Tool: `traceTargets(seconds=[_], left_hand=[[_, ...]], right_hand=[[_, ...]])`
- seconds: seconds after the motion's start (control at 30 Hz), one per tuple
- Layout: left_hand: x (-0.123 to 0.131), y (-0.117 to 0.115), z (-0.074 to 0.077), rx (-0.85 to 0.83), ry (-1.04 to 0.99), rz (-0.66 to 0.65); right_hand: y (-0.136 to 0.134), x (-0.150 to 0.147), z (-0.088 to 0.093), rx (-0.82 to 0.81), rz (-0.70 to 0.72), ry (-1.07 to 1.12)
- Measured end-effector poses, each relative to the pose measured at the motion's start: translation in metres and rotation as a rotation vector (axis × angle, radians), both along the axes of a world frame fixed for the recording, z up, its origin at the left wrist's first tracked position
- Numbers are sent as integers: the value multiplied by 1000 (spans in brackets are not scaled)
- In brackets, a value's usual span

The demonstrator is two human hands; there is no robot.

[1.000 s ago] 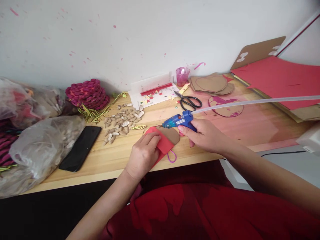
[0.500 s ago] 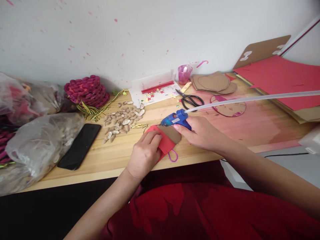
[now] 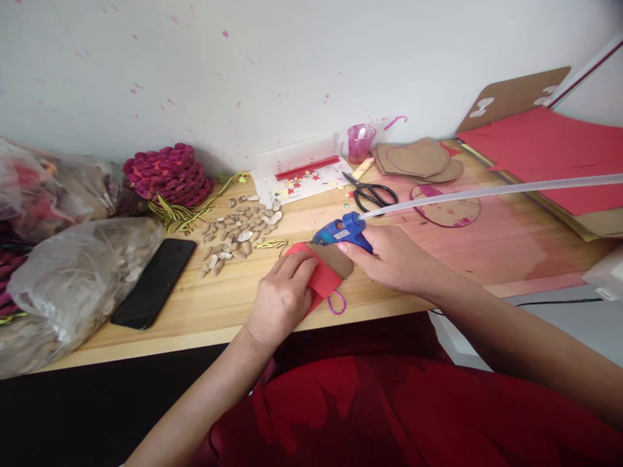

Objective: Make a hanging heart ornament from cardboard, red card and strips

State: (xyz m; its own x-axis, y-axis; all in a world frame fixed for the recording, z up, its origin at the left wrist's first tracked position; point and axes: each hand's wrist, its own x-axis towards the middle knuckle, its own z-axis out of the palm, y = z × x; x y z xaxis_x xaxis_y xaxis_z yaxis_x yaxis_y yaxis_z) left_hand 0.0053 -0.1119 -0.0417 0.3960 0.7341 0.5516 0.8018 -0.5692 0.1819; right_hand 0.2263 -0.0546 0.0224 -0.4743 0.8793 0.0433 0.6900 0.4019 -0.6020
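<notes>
My right hand [image 3: 389, 256] is wrapped round a blue hot glue gun [image 3: 344, 232], and a long translucent glue stick [image 3: 452, 196] runs out of its back to the right. The gun's nozzle points left, at the upper edge of a piece of cardboard [image 3: 335, 257]. Folded back over part of that cardboard is red paper [image 3: 325, 277]. My left hand [image 3: 287, 292] grips the red paper with curled fingers; its fingertips press on the fold. A purple cord loop [image 3: 337, 303] sticks out below the piece, and a yellow-and-black cord [image 3: 272, 244] lies beyond it.
Peanut shells [image 3: 238, 230] are spread left of centre. Black scissors [image 3: 372, 192], a pink-stained cup [image 3: 361, 143] and cardboard hearts [image 3: 418, 159] lie toward the wall. A phone [image 3: 154, 283], plastic bags [image 3: 92, 279] and a magenta stack [image 3: 168, 175] fill the left; red sheets [image 3: 549, 155] are at right.
Both hands, the glue gun and the red paper stay almost in place. The whole view has shifted very slightly.
</notes>
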Motion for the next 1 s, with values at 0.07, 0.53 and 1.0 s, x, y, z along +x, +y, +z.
traceTargets(seconds=[0.07,0.53,1.0], left_hand=[[0,0,0,-7,0,6],[-1,1,-2,25,-7,18],[-2,1,-4,28,-9,23]], right_hand=[[-1,1,0,-7,7,-16],[-8,12,2,18,21,-28],[-25,31,8,-8,-4,-115]])
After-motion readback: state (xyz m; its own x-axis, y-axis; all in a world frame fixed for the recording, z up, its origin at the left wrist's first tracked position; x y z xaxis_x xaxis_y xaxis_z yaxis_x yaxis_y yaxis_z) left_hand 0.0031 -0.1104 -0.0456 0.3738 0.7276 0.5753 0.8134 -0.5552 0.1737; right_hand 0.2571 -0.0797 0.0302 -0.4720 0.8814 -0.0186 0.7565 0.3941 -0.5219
